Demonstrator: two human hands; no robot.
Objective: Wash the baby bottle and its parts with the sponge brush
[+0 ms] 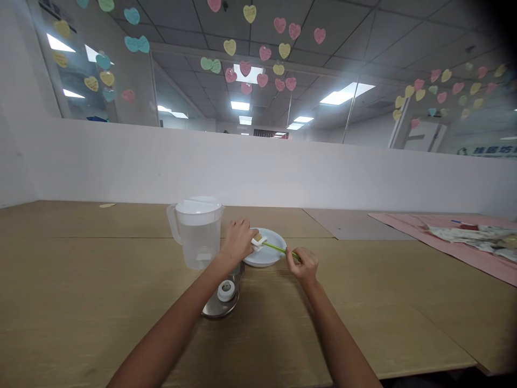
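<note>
Over a white plate (278, 242) on a tan table (121, 258), green rod (278, 249) points up-left, nearly level, its long axis running from right hand (302, 268), whose fingertips (291, 253) pinch its near end, to a small white block (259, 241). Left hand (238, 241) seems closed on the block, fingers pressed together, hard to tell at this size. Plastic jug (197, 237) stands just left of the plate; steel base (214, 308) with white cap (226, 291) lies near, below the left wrist
</note>
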